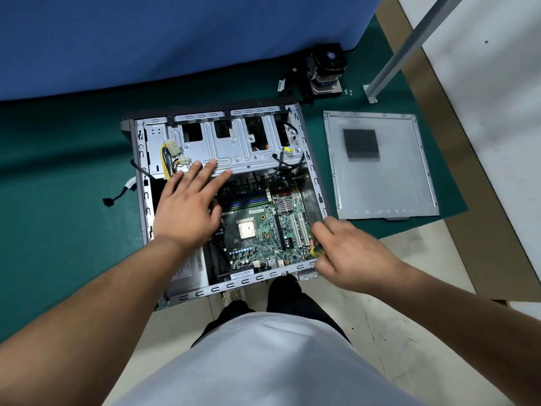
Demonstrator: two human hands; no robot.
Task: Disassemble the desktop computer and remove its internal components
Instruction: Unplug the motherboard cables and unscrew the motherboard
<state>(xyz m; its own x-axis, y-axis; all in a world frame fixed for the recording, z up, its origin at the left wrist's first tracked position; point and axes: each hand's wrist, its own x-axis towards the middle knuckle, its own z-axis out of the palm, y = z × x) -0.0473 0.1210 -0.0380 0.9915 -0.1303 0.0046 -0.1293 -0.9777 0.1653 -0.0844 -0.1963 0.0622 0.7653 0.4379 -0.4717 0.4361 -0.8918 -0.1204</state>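
An open desktop case (316,183) lies on its side on a green mat. Inside it sits the green motherboard (263,227) with a bare CPU (246,230) at its middle. My left hand (187,206) reaches into the case with straight fingers, the fingertips resting on the edge of the grey metal drive cage (234,145). My right hand (348,253) hovers over the case's near right corner and grips a screwdriver with a yellow handle (316,252). Its tip is hidden. A power supply (190,271) lies at the case's near left, partly under my left forearm.
The removed side panel (380,165) lies flat to the right of the case. A CPU cooler with fan (326,71) and three small screws (348,91) sit beyond the case. A metal post (409,45) stands at the right. Loose cables (123,191) trail out at the left.
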